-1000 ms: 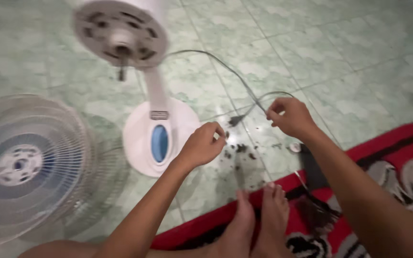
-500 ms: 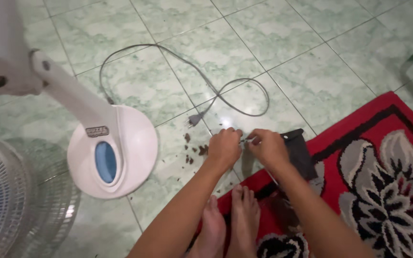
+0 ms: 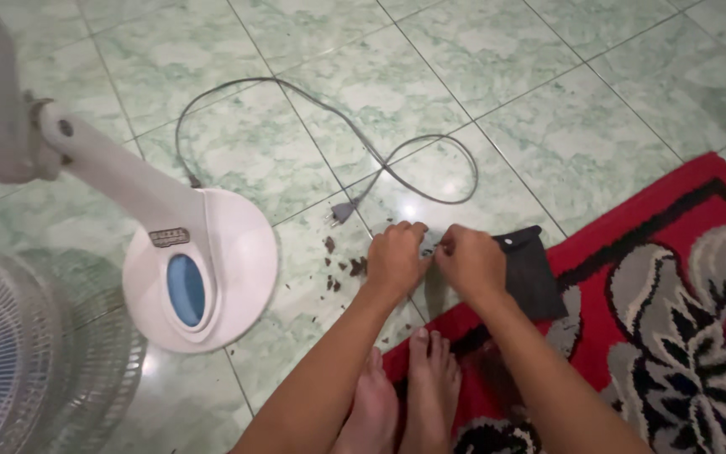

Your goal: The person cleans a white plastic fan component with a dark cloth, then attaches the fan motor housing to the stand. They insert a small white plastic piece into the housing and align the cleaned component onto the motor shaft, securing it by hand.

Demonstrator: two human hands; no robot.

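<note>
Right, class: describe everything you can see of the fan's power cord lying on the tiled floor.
The power cord is thin, grey and flexible, apparently rubber or plastic coated. It leaves the back of the white fan base, arcs up and across the green tiles, then crosses itself in a loose loop. It ends in a dark two-pin plug, unplugged and lying flat on the floor just beyond the left hand. Neither hand touches it; only the floor and the base do.
</note>
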